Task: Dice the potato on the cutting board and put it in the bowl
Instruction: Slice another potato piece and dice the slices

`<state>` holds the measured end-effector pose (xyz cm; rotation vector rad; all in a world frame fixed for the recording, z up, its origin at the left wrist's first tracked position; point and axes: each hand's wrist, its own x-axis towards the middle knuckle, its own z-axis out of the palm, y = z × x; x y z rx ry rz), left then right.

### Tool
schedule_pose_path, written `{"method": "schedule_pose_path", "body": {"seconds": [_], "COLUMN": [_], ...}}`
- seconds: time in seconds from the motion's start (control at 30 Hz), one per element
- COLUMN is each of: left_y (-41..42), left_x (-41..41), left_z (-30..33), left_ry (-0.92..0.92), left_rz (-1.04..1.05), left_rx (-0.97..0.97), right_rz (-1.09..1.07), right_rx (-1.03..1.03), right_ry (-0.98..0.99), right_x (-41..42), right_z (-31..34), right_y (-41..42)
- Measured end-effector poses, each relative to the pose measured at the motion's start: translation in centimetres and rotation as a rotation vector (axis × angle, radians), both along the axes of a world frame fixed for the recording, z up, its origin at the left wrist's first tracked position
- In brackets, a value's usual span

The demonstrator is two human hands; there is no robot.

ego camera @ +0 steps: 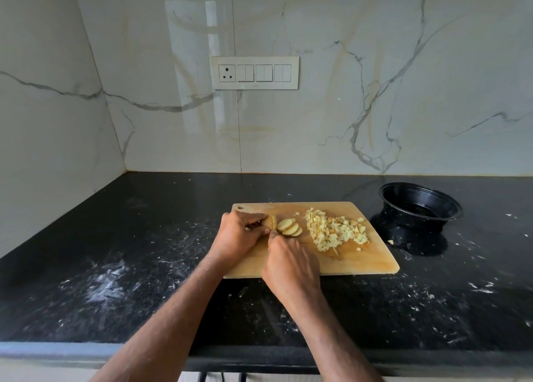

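Holding the potato end (270, 222) in our left hand (240, 234), slices (289, 227) beside it; right hand (291, 266) curled, can't tell round what; black bowl (418, 208) far right.

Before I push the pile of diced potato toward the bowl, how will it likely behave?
The diced potato is many small loose cubes, so it will probably scatter rather than slide together. One piece already lies off the cutting board. Freshly cut faces may stick slightly to the wood.

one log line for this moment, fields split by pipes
slicing | left hand holds potato | right hand cutting, knife hidden | dice on board | bowl empty
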<state>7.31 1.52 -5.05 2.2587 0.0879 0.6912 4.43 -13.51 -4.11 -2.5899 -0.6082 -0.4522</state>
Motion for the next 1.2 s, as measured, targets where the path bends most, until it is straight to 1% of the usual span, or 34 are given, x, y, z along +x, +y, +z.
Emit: {"method": "schedule_pose_path", "body": {"seconds": [0.17, 0.33, 0.6, 0.83, 1.07, 1.2], "left_y": [-0.3, -0.4, 0.0, 0.4, 0.5, 0.3], "left_x": [-0.4, -0.3, 0.4, 0.4, 0.1, 0.3], "left_z": [0.1, 0.3, 0.2, 0.1, 0.0, 0.1], "left_ry": [-0.013, 0.006, 0.031, 0.044, 0.03, 0.006], "left_rz": [0.001, -0.041, -0.011, -0.029, -0.052, -0.026], "left_rx": [0.047, 0.128, 0.112, 0.113, 0.083, 0.113], "right_rz": [0.032, 0.001, -0.027, -0.09, -0.081, -0.078], "right_rx": [-0.027, 0.028, -0.016, 0.066, 0.063, 0.053], "right_ry": [-0.007, -0.035, -0.047, -0.038, -0.021, -0.036], "right_x": [0.0, 0.2, -0.3, -0.8, -0.9, -1.1], "right_z": [0.0, -0.6, -1.4, -1.2, -1.2, -1.2], "right_y": [-0.2, -0.5, -0.8, -1.3, -1.3, -1.2]}}
